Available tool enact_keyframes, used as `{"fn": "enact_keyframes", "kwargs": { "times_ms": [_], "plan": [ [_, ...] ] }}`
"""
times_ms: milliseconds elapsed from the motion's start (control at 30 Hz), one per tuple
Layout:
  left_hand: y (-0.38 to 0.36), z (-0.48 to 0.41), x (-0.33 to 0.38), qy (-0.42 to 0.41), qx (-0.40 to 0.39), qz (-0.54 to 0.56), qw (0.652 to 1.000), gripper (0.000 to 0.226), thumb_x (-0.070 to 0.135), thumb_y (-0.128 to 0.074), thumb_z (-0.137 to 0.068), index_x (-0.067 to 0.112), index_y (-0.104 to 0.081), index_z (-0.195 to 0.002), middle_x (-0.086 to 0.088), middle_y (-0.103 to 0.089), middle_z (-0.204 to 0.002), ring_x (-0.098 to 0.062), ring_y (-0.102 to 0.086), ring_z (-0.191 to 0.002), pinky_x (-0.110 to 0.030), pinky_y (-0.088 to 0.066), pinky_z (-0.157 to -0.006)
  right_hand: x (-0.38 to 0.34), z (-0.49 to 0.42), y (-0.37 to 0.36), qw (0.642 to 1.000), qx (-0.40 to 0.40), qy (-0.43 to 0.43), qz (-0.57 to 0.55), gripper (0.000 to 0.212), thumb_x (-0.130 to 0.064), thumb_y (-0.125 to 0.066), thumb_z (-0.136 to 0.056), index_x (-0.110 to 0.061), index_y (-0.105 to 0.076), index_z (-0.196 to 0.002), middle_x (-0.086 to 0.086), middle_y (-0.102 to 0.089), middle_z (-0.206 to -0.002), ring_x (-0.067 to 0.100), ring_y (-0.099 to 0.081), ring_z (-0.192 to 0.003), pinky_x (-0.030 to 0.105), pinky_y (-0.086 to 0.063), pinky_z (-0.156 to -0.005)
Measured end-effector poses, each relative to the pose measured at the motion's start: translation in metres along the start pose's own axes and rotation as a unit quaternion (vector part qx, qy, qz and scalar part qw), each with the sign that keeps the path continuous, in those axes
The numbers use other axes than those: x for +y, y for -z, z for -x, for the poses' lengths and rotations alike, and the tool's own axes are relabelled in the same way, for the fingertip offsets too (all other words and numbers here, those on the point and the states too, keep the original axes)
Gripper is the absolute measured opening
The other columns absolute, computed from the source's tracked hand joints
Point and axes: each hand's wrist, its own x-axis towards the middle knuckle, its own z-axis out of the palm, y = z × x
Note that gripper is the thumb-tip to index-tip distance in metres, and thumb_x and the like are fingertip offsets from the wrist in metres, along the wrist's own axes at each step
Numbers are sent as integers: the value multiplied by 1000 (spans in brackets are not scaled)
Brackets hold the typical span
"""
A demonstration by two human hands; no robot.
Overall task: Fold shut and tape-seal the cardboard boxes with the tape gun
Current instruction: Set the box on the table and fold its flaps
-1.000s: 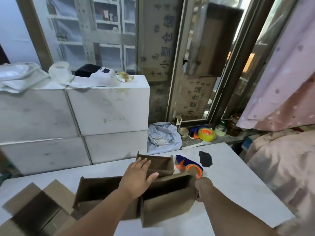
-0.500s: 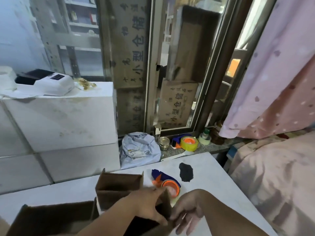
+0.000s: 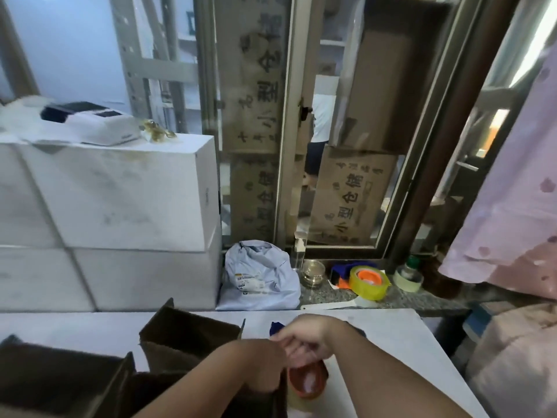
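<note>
2 hands show low in the middle, and both are yours. Your left hand (image 3: pixel 259 365) has its fingers curled over the top edge of the nearest cardboard box (image 3: pixel 150 387) and holds it. Your right hand (image 3: pixel 304 339) is just beside it, with its fingers bent down around the tape gun (image 3: pixel 307 384) on the white table (image 3: pixel 391 342). That hand hides most of the tape gun. Only a blue tip and the orange-brown roll peek out.

3 brown cardboard boxes sit on the table: the nearest one, an open rear box (image 3: pixel 187 342) behind it, and a left box (image 3: pixel 60 384). All 3 look dark. The bottom edge cuts off the nearest and the left one, so their flaps are hard to make out.

1 more tape gun, the spare tape gun (image 3: pixel 369 282) with a yellow roll, lies on the stone sill (image 3: pixel 422 300), well apart from your hands. Near it are 1 pale tape roll (image 3: pixel 408 279), 1 small glass jar (image 3: pixel 313 271) and 1 grey mailing bag (image 3: pixel 259 279).

4 white boxes (image 3: pixel 120 194) are stacked at the left, 2 on 2. The picture's side cuts off the left 2. 1 blurry label printer (image 3: pixel 90 122) sits on top.
</note>
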Motion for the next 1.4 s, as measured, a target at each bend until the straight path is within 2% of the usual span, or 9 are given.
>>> {"fn": "enact_keyframes", "kwargs": {
  "times_ms": [100,233,400,533,633,800,1033,1167,1400],
  "plan": [
    [-3,-8,8,-9,56,-9,998,35,9,-39,-97,-8,-49,-127,-25,-50,-131,-37,-49,-118,-39,-39,-93,-7,-20,-2,981,134,140,3,11,-11,-51,-92,-8,-58,-84,7,-62,-72,8,-57,-44,19,-45,-45],
    [-16,-24,23,-30,116,-16,993,34,18,-44,-99,-1,-57,-123,-20,-56,-125,-35,-53,-112,-37,-41,-91,2,-41,-6,910,302,257,118,20,-16,-50,-89,-17,-69,-85,4,-72,-87,13,-64,-67,17,-45,-57],
    [-22,-16,54,-14,175,-12,984,35,40,-57,-91,10,-67,-106,-5,-59,-96,-19,-51,-86,-27,-35,-73,38,-29,-9,883,286,301,220,23,-12,-53,-90,-8,-65,-109,15,-65,-113,28,-60,-95,21,-46,-67],
    [-43,10,59,62,218,53,972,51,53,-61,-84,20,-60,-122,5,-61,-116,-14,-55,-105,-27,-40,-89,81,2,-14,855,320,348,216,9,-13,-57,-81,-11,-66,-81,6,-65,-80,23,-59,-77,27,-43,-61],
    [-67,31,64,89,344,82,931,51,46,-55,-91,22,-50,-135,5,-51,-137,-14,-48,-122,-21,-32,-93,105,37,-19,850,342,350,195,21,-6,-52,-83,-12,-66,-68,4,-60,-70,21,-52,-68,25,-38,-57],
    [-102,58,73,175,519,104,830,15,21,-51,-93,21,-65,-96,-3,-62,-105,-17,-55,-93,-30,-46,-86,116,78,-17,867,339,354,94,23,-9,-48,-89,-5,-70,-82,8,-70,-80,17,-61,-67,33,-54,-67],
    [-120,66,88,199,459,170,849,23,6,-48,-92,14,-66,-104,-7,-68,-97,-18,-64,-75,-25,-54,-70,125,100,-26,909,206,360,47,23,-40,-61,-88,-21,-61,-100,5,-61,-86,16,-55,-64,23,-44,-54],
    [-119,55,84,215,449,136,856,32,14,-46,-93,20,-58,-122,-8,-64,-110,-21,-65,-87,-33,-55,-79,125,105,-36,915,174,359,51,45,-12,-57,-84,-31,-42,-121,9,-56,-79,14,-45,-57,28,-39,-53],
    [-121,46,61,253,494,149,819,24,28,-50,-96,16,-67,-106,-7,-67,-103,-24,-61,-95,-35,-50,-83,119,102,-39,905,210,355,107,42,0,-33,-82,-18,-70,-76,13,-50,-78,17,-36,-49,21,-27,-44]
  ]
}}
